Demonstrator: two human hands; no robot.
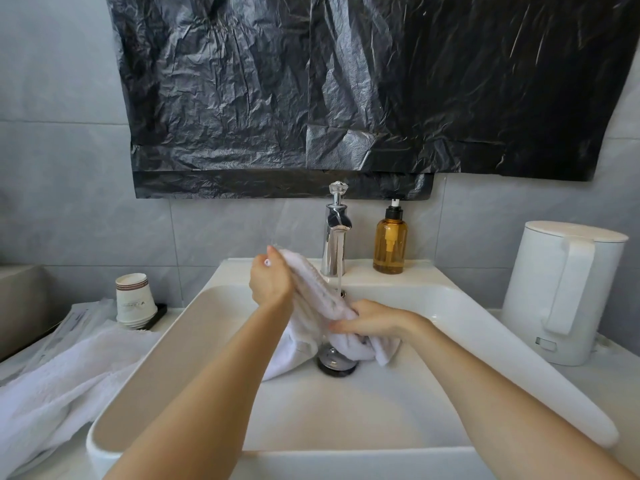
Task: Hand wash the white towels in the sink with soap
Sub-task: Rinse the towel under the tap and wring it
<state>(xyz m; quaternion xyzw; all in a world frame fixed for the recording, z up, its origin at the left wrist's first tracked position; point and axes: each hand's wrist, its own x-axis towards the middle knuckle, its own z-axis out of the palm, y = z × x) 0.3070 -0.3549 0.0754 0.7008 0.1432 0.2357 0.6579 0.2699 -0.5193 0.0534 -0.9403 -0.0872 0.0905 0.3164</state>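
Observation:
A wet white towel (313, 289) is stretched over the white sink (450, 327), between my two hands. My left hand (272, 280) grips its upper end, raised near the chrome faucet (334, 244). My right hand (369, 320) clutches its lower, bunched end just above the metal drain (336, 363). Water runs from the faucet in a thin stream behind the towel. A second white towel (59, 386) lies on the counter to the left of the sink. An amber soap pump bottle (390, 242) stands on the sink's back ledge, right of the faucet.
A stack of paper cups (133, 301) stands on a dark tray at the left, beside wrapped packets. A white electric kettle (562, 289) stands on the counter at the right. Black plastic sheeting (346, 91) covers the wall above the faucet.

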